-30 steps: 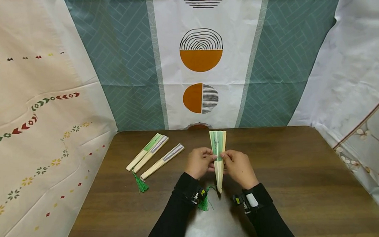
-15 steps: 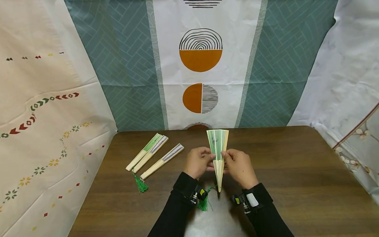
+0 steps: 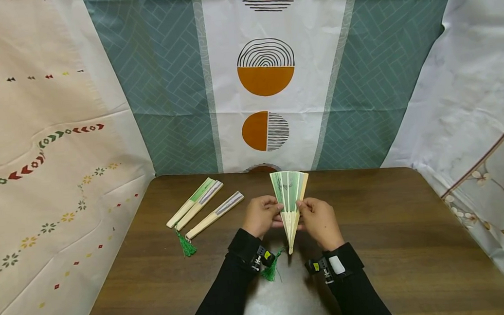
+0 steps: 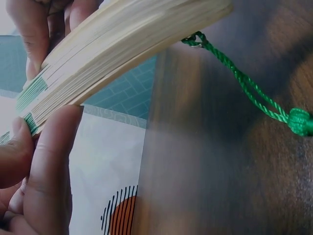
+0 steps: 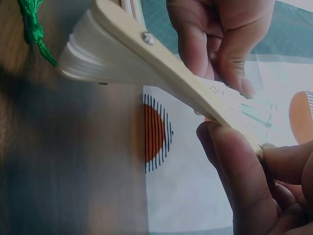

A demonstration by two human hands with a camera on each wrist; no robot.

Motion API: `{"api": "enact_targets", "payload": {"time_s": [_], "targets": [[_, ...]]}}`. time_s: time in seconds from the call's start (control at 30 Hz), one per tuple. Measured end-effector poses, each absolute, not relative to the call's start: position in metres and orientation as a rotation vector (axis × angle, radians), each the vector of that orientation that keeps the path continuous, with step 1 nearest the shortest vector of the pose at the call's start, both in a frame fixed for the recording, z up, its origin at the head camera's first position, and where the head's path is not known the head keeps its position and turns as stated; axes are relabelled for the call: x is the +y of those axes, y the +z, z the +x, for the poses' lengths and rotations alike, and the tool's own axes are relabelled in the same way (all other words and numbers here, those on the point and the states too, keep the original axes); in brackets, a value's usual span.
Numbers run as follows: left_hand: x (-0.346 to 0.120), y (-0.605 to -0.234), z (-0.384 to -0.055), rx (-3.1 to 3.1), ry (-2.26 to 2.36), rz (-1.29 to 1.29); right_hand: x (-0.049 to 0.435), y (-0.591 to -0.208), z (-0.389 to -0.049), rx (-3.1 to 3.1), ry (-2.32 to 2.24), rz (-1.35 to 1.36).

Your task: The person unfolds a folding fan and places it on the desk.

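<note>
Spread a little wider than a second ago, the green paper fan now shows more of its pleats, its upper corners having moved apart between the two hands. It is held over the middle of the table, paper end away from the person and narrow pivot end toward them. The left hand pinches its left edge between thumb and fingers, and the right hand pinches the right edge likewise, both near where the paper meets the pale sticks. A metal rivet shows at the pivot in the right wrist view; in the left wrist view a green cord runs from that end to a tassel, which shows beside the left wrist. Left of the hands, three folded fans lie aslant on the table: a green-topped one and a grey-topped one side by side, and another grey-topped fan just beside them. A second green tassel lies at their near ends. Behind the table hangs a teal and white patterned cloth.
</note>
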State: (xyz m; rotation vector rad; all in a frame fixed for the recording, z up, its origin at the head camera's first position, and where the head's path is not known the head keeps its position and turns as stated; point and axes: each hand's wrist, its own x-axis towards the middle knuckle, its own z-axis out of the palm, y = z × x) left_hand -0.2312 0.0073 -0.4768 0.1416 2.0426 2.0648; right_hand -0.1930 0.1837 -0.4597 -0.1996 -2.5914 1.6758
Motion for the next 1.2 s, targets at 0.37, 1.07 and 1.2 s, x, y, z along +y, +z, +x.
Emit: {"api": "enact_targets", "payload": {"time_s": [0.37, 1.07, 1.2], "targets": [[0.003, -0.479, -0.233, 2.015, 2.130, 0.137, 0.186, -0.462, -0.196, -2.471, 1.787, -0.270], [-0.005, -0.480, -0.241, 1.918, 2.283, 0.052, 0.190, -0.459, -0.196, -2.269, 1.942, -0.357], [-0.006, -0.481, -0.242, 1.902, 2.322, 0.042, 0.192, -0.460, -0.199, -2.254, 1.962, -0.383]]}}
